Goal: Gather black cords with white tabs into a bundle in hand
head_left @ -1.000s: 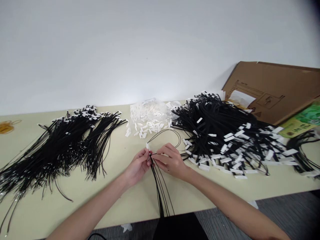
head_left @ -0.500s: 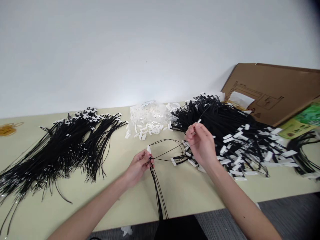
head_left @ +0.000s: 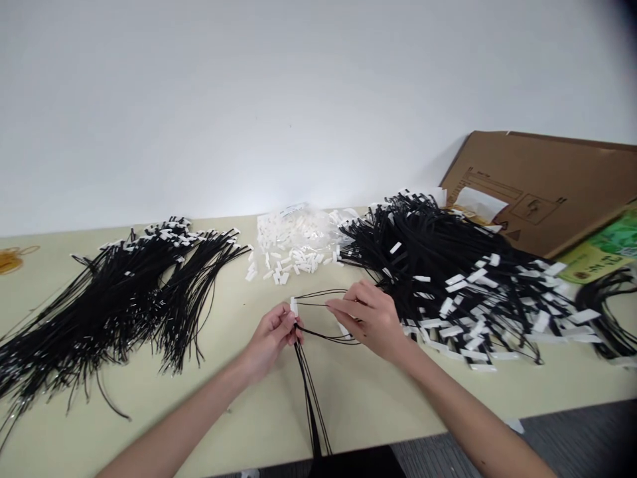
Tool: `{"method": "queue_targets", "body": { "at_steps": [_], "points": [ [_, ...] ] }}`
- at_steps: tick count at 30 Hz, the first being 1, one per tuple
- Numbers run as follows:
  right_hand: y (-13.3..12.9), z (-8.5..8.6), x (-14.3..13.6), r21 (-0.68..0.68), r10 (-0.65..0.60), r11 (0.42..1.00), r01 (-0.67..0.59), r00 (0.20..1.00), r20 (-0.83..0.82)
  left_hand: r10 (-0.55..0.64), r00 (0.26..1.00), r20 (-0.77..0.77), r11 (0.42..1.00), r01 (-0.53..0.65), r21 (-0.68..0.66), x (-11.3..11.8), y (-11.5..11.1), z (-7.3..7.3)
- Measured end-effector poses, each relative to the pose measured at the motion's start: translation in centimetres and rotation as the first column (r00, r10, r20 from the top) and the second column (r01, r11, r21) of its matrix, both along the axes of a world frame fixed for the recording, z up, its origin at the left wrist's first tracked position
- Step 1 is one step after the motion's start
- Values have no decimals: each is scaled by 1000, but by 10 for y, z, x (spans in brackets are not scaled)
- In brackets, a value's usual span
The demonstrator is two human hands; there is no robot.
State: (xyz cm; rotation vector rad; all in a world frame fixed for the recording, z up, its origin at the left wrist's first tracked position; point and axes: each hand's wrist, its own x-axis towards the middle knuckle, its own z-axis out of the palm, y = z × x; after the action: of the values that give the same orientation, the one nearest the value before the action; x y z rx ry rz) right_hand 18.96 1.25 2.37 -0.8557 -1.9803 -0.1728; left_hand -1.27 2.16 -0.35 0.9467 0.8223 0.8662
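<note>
My left hand point(head_left: 273, 334) pinches a white connector point(head_left: 294, 306) with several thin black wires point(head_left: 309, 392) hanging from it toward the table's front edge. Other wires loop from the connector to the right. At these loops is my right hand point(head_left: 365, 315), its thumb and index finger closed around a thin black wire point(head_left: 313, 303). A white tag point(head_left: 343, 330) shows partly under the right hand. Behind the hands lie loose small white connectors point(head_left: 304, 260) beside a clear plastic bag point(head_left: 308, 226) of them.
A heap of black wires point(head_left: 124, 292) with white ends lies on the left. A larger heap point(head_left: 438, 245) with white tags covers the right. Behind it leans a cardboard box point(head_left: 537, 179), near a green-yellow packet point(head_left: 604, 249). Yellow bands point(head_left: 10, 260) lie far left.
My right hand has come down and left, closer to my left hand, onto the wire loops. The left hand still pinches the connector, with little movement.
</note>
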Motion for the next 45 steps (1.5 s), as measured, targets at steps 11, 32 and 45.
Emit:
{"method": "queue_targets", "body": {
  "at_steps": [11, 32, 45],
  "points": [
    [2, -3, 1, -14, -2, 1000, 1, 1000, -4, 14, 999, 29, 1000, -13, -18, 1, -1, 3],
    [0, -2, 1, -19, -2, 1000, 2, 1000, -8, 25, 999, -26, 999, -24, 34, 1, -1, 3],
    [-3, -7, -9, -131, 64, 990, -54, 995, 76, -117, 980, -163, 982, 139, 131, 0, -1, 3]
  ]
}}
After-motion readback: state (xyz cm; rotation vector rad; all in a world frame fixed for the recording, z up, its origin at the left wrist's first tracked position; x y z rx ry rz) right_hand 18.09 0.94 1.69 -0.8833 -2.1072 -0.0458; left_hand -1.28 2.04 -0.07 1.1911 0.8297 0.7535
